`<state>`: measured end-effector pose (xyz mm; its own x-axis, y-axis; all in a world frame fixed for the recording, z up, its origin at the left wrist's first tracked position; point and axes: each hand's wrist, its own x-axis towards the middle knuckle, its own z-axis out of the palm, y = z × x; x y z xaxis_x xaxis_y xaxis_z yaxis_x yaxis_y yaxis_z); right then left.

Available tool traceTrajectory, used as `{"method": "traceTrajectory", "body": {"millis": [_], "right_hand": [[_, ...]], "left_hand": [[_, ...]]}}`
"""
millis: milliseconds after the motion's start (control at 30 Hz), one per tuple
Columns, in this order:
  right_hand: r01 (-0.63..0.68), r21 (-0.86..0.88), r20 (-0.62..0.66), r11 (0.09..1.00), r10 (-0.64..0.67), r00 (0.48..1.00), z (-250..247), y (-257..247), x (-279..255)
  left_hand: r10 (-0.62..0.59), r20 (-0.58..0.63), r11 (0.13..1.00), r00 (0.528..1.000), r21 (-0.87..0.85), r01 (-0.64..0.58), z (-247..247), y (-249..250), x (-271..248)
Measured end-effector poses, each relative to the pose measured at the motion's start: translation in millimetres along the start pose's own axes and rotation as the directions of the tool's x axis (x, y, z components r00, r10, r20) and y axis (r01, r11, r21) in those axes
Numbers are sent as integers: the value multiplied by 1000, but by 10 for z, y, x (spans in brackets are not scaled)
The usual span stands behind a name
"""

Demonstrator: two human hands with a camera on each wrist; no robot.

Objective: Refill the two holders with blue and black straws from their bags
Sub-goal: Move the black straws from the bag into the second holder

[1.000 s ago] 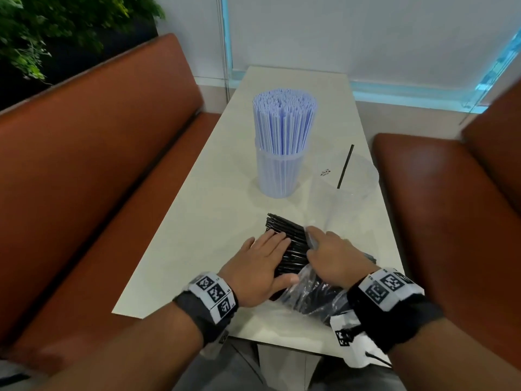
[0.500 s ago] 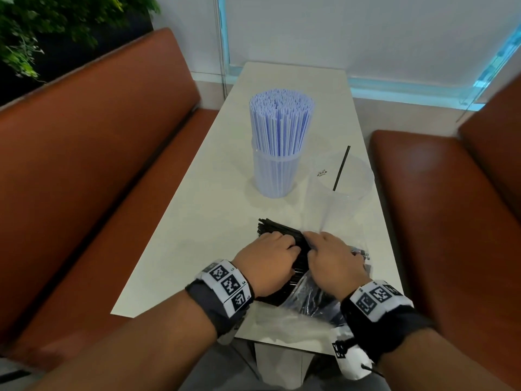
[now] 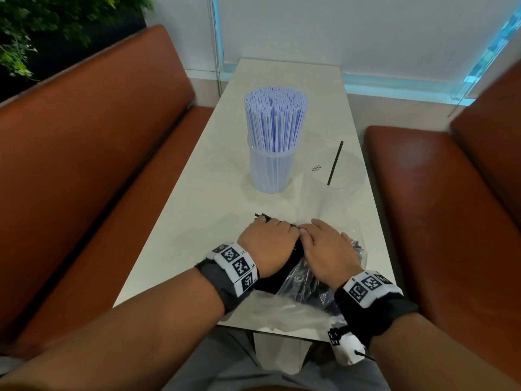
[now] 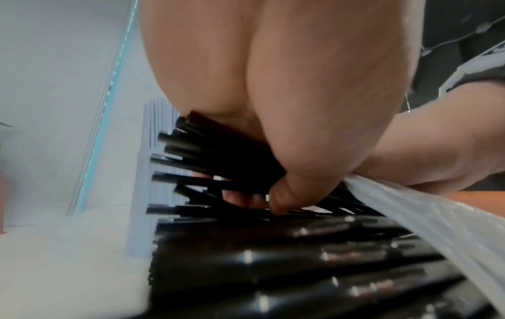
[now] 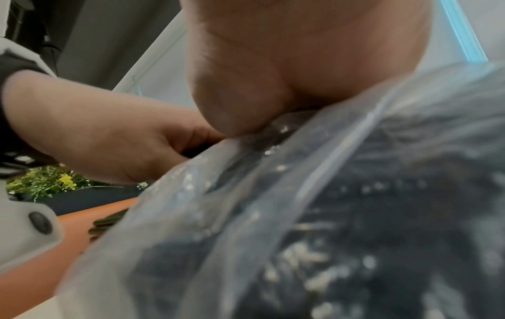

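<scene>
On the table's near end lie black straws [image 3: 260, 216], partly inside a clear plastic bag [image 3: 306, 280]. My left hand [image 3: 267, 244] grips a bundle of these black straws [image 4: 218, 159], its thumb [image 4: 284, 194] and fingers curled round them. My right hand [image 3: 327, 249] lies flat on the bag [image 5: 327, 194] and presses it down, fingers touching the left hand. Farther back, a clear holder [image 3: 272, 170] is packed with blue straws [image 3: 275, 119]. To its right, a second clear holder [image 3: 332, 190] contains a single black straw [image 3: 335, 162].
The narrow white table [image 3: 197, 207] runs between two brown padded benches [image 3: 84, 179], [image 3: 439, 207]. Crumpled clear plastic [image 3: 282, 314] hangs at the near table edge. A green plant [image 3: 33, 26] stands behind the left bench.
My left hand went from lying flat on the black straws to curling round them. Both hands and the bundle have drawn back toward the near edge.
</scene>
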<state>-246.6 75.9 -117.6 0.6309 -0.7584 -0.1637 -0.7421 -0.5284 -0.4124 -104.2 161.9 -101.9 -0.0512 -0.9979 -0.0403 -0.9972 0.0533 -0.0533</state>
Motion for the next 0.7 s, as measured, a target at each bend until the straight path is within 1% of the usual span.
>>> {"method": "traceTrajectory", "body": {"millis": [100, 300, 433, 533, 700], "right_hand": [[5, 4, -1, 1000, -5, 1000, 1, 18, 2], [13, 20, -40, 1000, -12, 999, 17, 41, 1], [19, 58, -70, 998, -15, 997, 42, 74, 7], [37, 83, -108, 996, -27, 994, 29, 113, 16], [6, 127, -102, 992, 7, 995, 11, 128, 48]], "left_hand": [[19, -30, 999, 999, 43, -18, -33, -94, -45], [5, -2, 998, 1000, 60, -5, -25, -277, -100], [-3, -23, 994, 1000, 105, 5, -13, -374, -123], [-19, -19, 994, 1000, 110, 21, -58, -579, -180], [-10, -17, 997, 1000, 72, 12, -74, -995, -360]]}}
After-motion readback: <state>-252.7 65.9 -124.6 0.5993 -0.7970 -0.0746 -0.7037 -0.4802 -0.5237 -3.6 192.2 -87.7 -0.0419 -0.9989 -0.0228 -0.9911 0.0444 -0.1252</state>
